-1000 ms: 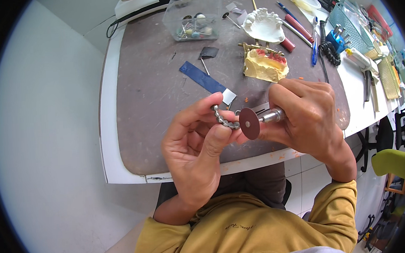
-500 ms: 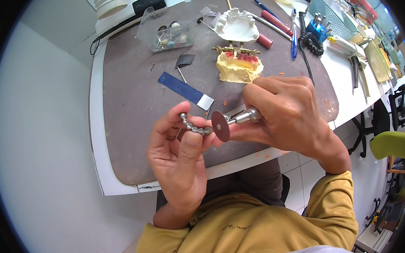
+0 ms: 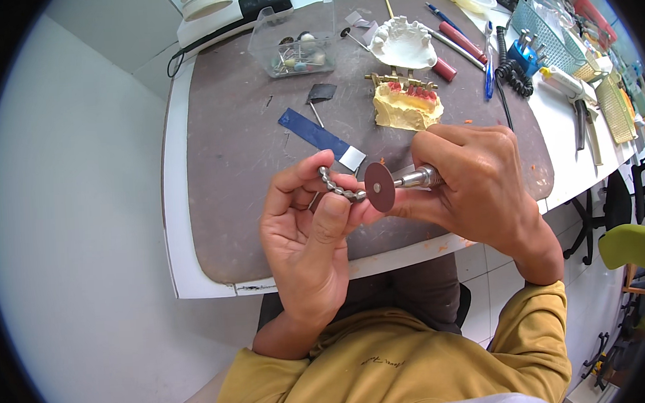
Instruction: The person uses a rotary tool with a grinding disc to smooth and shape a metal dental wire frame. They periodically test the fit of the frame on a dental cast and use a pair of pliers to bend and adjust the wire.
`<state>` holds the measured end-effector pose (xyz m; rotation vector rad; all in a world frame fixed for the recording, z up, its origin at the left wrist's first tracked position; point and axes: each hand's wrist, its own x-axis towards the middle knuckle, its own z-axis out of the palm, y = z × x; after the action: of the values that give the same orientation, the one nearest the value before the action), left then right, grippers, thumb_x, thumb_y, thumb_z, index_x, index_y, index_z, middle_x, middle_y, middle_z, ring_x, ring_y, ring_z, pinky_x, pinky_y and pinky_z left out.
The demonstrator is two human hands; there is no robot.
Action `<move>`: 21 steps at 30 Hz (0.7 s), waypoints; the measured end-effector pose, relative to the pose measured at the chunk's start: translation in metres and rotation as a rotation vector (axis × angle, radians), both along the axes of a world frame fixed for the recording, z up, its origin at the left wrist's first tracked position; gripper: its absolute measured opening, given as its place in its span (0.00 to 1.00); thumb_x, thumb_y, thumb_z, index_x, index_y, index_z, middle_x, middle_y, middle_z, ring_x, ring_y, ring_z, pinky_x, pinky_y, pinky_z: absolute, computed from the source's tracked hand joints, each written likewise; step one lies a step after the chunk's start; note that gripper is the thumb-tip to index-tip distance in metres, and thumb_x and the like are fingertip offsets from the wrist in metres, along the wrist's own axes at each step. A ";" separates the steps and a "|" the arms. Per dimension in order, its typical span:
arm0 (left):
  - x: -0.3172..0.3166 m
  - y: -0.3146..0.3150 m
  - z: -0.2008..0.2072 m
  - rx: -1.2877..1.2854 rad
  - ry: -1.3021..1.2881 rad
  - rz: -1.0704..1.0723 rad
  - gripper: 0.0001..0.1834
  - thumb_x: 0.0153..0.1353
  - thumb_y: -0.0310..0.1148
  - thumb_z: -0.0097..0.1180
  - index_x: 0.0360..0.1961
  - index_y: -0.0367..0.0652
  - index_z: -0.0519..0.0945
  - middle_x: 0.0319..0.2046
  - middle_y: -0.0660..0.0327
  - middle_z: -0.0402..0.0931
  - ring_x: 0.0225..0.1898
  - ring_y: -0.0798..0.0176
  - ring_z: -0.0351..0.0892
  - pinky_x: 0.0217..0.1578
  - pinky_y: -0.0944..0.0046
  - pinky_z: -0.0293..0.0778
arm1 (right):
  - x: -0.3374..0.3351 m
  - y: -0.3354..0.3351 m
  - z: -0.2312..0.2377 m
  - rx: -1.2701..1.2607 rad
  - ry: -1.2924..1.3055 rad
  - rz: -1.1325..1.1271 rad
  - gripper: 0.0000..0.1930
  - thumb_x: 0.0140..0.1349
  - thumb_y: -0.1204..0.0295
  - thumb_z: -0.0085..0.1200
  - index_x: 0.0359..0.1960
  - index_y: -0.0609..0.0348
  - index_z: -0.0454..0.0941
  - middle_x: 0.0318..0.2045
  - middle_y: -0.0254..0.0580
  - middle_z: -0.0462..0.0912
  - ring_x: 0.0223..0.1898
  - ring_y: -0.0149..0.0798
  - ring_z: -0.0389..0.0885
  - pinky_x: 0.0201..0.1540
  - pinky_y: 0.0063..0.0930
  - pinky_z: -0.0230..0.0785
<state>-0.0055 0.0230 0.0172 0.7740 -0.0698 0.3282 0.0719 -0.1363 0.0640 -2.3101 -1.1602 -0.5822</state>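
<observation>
Between the fingertips and thumb of my left hand (image 3: 306, 235) is a curved metal dental bridge (image 3: 344, 191), a row of shiny silver tooth shapes. My right hand (image 3: 475, 186) is closed round a silver rotary handpiece (image 3: 420, 177). A thin reddish-brown cutting disc (image 3: 379, 187) is fitted to the handpiece's tip. It stands upright at the right end of the bridge; whether the two touch cannot be made out. Just beyond my hands, a yellow plaster dental model (image 3: 405, 111) with red tooth stumps sits in a brass articulator, a white upper model (image 3: 404, 44) tipped back behind it.
A blue strip with a white end (image 3: 319, 137) lies left of the models. Farther back stands a clear box (image 3: 293, 61) of small burs and polishing tips. Pens, red sticks (image 3: 462, 41), a coiled black cord (image 3: 509, 71) and a blue bur stand (image 3: 526, 56) occupy the right.
The whole scene has shifted rightward in the view as the head moved. Both hands keep their grips, and the disc shows a little more of its face.
</observation>
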 end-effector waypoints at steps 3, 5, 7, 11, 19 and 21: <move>-0.001 0.000 0.002 0.043 -0.007 -0.022 0.21 0.66 0.25 0.54 0.59 0.35 0.67 0.41 0.59 0.77 0.44 0.63 0.81 0.45 0.71 0.80 | 0.001 -0.001 0.002 -0.066 -0.051 -0.020 0.29 0.47 0.43 0.65 0.13 0.56 0.69 0.10 0.32 0.69 0.11 0.34 0.72 0.13 0.27 0.61; -0.001 0.001 0.001 0.051 -0.028 -0.026 0.22 0.66 0.25 0.54 0.59 0.35 0.66 0.42 0.58 0.77 0.45 0.63 0.81 0.45 0.71 0.80 | 0.001 -0.001 0.000 -0.031 -0.027 -0.009 0.28 0.41 0.48 0.70 0.14 0.57 0.68 0.10 0.34 0.67 0.11 0.36 0.69 0.15 0.29 0.58; -0.001 0.001 -0.001 0.060 -0.047 -0.027 0.22 0.66 0.25 0.54 0.60 0.35 0.66 0.43 0.58 0.77 0.45 0.63 0.81 0.46 0.71 0.80 | 0.000 -0.001 -0.001 -0.017 -0.015 -0.003 0.28 0.37 0.50 0.73 0.15 0.57 0.67 0.10 0.35 0.66 0.12 0.36 0.67 0.16 0.30 0.56; -0.002 0.001 -0.003 0.090 -0.062 -0.012 0.23 0.66 0.25 0.53 0.61 0.34 0.65 0.43 0.58 0.77 0.46 0.63 0.80 0.46 0.70 0.80 | -0.001 0.000 -0.001 -0.029 -0.018 -0.006 0.28 0.36 0.50 0.73 0.15 0.57 0.67 0.11 0.35 0.66 0.12 0.37 0.66 0.16 0.30 0.55; -0.003 0.002 -0.003 0.124 -0.084 -0.015 0.23 0.66 0.25 0.53 0.61 0.34 0.65 0.43 0.59 0.77 0.47 0.62 0.80 0.48 0.68 0.79 | -0.001 -0.002 0.000 -0.032 -0.027 -0.002 0.28 0.36 0.49 0.72 0.16 0.56 0.67 0.12 0.34 0.66 0.12 0.37 0.65 0.17 0.30 0.55; -0.003 0.002 -0.005 0.139 -0.094 -0.009 0.23 0.66 0.25 0.53 0.61 0.35 0.65 0.43 0.59 0.77 0.47 0.62 0.80 0.48 0.68 0.79 | 0.000 -0.002 0.000 -0.031 -0.033 0.009 0.28 0.36 0.48 0.72 0.16 0.56 0.67 0.12 0.34 0.65 0.12 0.37 0.65 0.17 0.30 0.55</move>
<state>-0.0083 0.0255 0.0126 0.8956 -0.1857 0.3534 0.0717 -0.1382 0.0644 -2.3280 -1.2024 -0.6054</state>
